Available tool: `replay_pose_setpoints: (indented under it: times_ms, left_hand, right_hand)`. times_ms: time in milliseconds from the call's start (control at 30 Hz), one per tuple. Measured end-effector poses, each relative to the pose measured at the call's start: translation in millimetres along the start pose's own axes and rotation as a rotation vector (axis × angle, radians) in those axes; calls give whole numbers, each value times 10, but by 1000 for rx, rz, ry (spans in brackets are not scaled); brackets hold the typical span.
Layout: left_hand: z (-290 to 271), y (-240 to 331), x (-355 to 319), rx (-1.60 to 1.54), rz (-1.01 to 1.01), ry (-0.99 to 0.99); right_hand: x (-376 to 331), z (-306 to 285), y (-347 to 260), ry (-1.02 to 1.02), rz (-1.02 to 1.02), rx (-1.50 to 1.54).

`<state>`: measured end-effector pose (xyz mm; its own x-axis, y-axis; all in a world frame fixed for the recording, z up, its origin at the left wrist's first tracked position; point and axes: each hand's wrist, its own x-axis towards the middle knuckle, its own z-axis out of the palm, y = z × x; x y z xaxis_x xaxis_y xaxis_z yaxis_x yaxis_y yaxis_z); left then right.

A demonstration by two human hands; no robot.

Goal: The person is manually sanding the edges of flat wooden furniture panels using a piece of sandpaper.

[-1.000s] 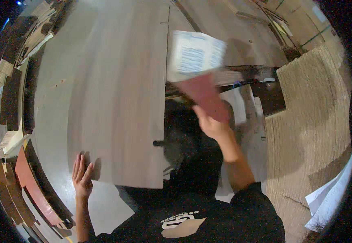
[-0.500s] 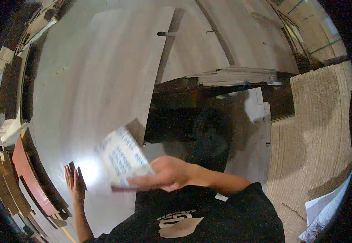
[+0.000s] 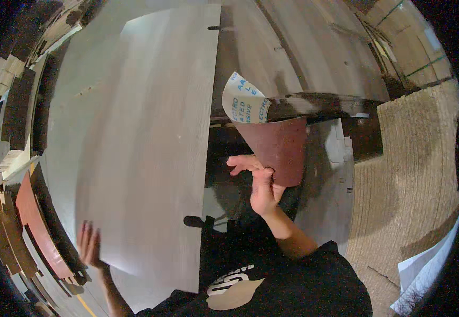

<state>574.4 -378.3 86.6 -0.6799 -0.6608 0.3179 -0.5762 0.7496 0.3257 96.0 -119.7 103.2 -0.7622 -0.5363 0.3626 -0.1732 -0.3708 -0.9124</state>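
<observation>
My right hand (image 3: 261, 190) pinches a sheet of sandpaper (image 3: 274, 148) by its lower edge between thumb and fingers, holding it up over the dark gap just past the right edge of the wooden panel (image 3: 139, 148). The sheet's reddish-brown grit side faces me; its top curls over, showing a white printed backing. My left hand (image 3: 89, 245) lies flat with fingers spread, its grip holding nothing, at the panel's near left corner.
</observation>
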Motion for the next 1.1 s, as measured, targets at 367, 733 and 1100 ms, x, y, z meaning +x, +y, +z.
replay_pose_setpoints:
  times_ms: [367, 733, 1100]
  left_hand:
    - [-1514, -319, 1492, -213, 77, 703]
    - [-2156, -114, 2062, -481, 66, 969]
    - [-2325, 30, 1671, -470, -219, 1051]
  right_hand:
    - [129, 274, -219, 5, -165, 163]
    - [-214, -20, -292, 95, -112, 141]
    - [-66, 47, -364, 35, -136, 89]
